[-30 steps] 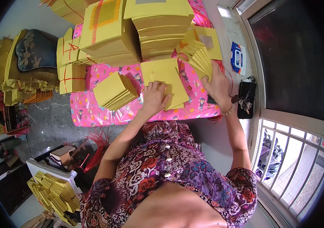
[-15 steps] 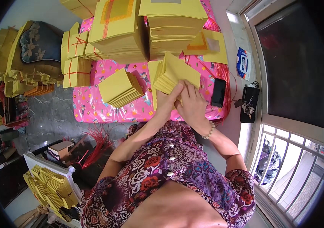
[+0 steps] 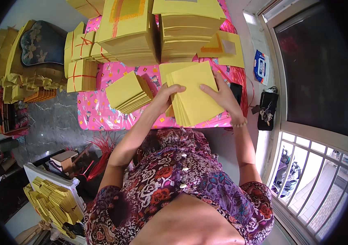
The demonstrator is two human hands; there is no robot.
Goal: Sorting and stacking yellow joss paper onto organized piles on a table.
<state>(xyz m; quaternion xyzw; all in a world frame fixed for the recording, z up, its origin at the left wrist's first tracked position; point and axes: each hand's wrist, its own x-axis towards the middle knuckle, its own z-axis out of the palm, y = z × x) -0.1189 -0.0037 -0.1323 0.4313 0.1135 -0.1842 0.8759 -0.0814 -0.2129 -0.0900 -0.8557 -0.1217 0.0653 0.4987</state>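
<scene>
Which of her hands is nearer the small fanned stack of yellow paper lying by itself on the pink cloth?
Left. The left hand is just right of that fanned stack; the right hand is farther right, across the held sheaf.

A home paper-folding workroom: yellow paper stacks (image 3: 129,32) crowd the pink-clothed table (image 3: 96,110).
</scene>
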